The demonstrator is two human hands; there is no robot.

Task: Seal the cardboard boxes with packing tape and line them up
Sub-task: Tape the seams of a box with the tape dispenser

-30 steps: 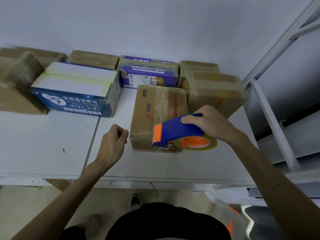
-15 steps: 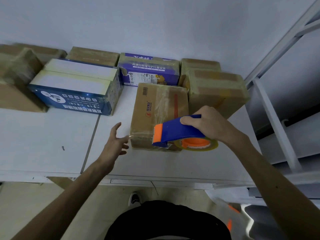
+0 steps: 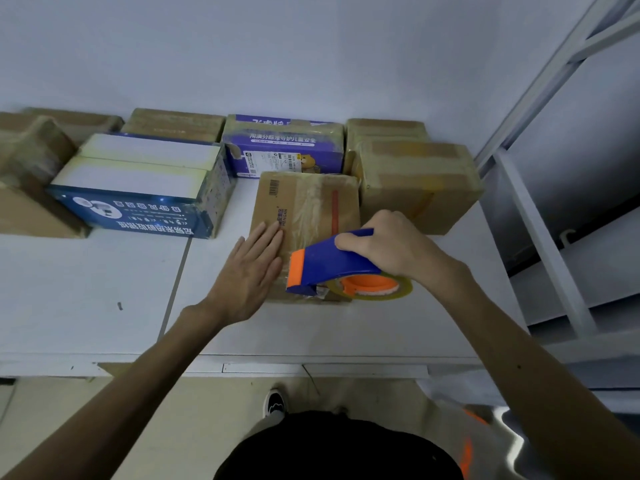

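A brown cardboard box (image 3: 304,206) with a barcode and a red stripe sits in the middle of the white table (image 3: 86,289), its top covered in clear tape. My left hand (image 3: 249,271) lies flat with fingers spread on the box's near left corner. My right hand (image 3: 391,251) grips a blue and orange tape dispenser (image 3: 332,263) with a roll of clear tape (image 3: 374,289), held over the box's near right edge.
Taped boxes line the wall: brown ones at far left (image 3: 31,174), a blue and white one (image 3: 138,188), a purple one (image 3: 284,147) and brown ones at right (image 3: 415,181). A white metal rack (image 3: 540,216) stands to the right. The table's front edge is close to my body.
My left hand, a loose fist beside the box a second ago, opened, moved right and now rests flat on the box top. The dispenser stayed almost in place.
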